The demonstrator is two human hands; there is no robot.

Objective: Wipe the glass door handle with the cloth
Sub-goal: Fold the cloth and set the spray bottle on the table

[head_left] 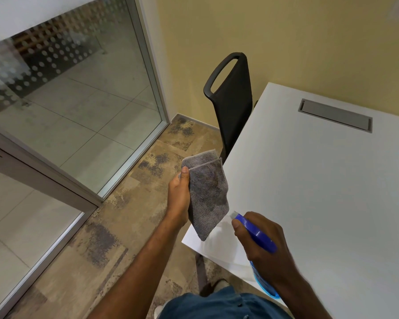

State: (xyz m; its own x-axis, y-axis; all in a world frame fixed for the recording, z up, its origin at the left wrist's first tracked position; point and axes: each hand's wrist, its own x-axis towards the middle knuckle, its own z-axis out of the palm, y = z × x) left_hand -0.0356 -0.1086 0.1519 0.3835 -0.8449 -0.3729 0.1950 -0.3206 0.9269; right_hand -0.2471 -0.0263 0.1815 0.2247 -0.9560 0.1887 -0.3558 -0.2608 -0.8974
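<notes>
Head cam looks down at a person standing by the corner of a white table [320, 192], both forearms reaching out in front of them. Left hand [179, 199] grips a folded grey microfibre cloth [207, 194], thumb pressed on the front face near the top, fingers wrapped behind it, so the cloth hangs down roughly upright, just off the table's edge. It has darker patches in the middle, could be damp, hard to say for sure.

Right hand [263, 240] is curled round a spray bottle [256, 233] with a blue trigger head, nozzle aimed at the lower part of the cloth and sitting really close to it, not quite touching. The bottle's body with blue liquid pokes out below the wrist. Can't tell if the trigger is actually squeezed.

The hands are near each other but apart, each holding its own thing.

As for the door handle, it isn't really visible. Glass panels [83, 107] with a dotted frosted strip and aluminium frames fill the left side, well away from the cloth, and only a sliver of something on the far left edge might be hardware, too cut off to call.

Also around: a black chair [234, 107] tucked against the table beside the yellow wall [286, 31], a grey cable flap [335, 115] set in the tabletop, and mottled brown carpet [124, 215] underfoot.
</notes>
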